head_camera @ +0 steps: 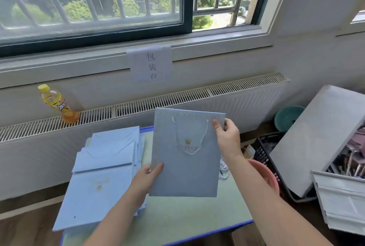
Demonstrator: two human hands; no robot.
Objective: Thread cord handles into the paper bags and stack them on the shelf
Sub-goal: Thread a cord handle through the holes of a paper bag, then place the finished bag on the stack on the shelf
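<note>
1. Grip: the paper bag (187, 153) is held flat and upright above the table (197, 212). The left hand (147, 178) pinches its lower left edge, thumb on the front face. The right hand (227, 137) pinches the upper right corner, thumb on the front and fingers curled behind. Both hands are closed on the bag.

2. Handle: one silver cord handle (190, 137) is threaded and hangs in a loop down the front face, between the two thumbs. Whether a second handle is fitted at the back cannot be told.

3. Risk, slip: both holds are light edge pinches. If either lets go early, the bag is likely to swing on the other and drop.

4. Risk, snag: the hanging loop sits just inside the right thumb. It could catch on the fingers, or on the pile, when the bag is set down.

5. Risk, pile: the stack of flat bags (102, 170) lies just left of the left hand, fanned and overhanging the near table edge. A nudge from the left forearm could push it off.

6. Risk, cords: loose white cords (224, 168) lie below the right wrist and could be dragged off.

7. Surface: a pale green tabletop with a blue rim.

8. Room: beyond the fingers, a radiator (197, 95) under a barred window (94, 1), a paper sign (151, 64) and a yellow drink bottle (57, 103). Right of the right hand stand a pink basin (264, 172), a black crate (266, 147) and a grey box (324, 147). No shelf is in view.
</note>
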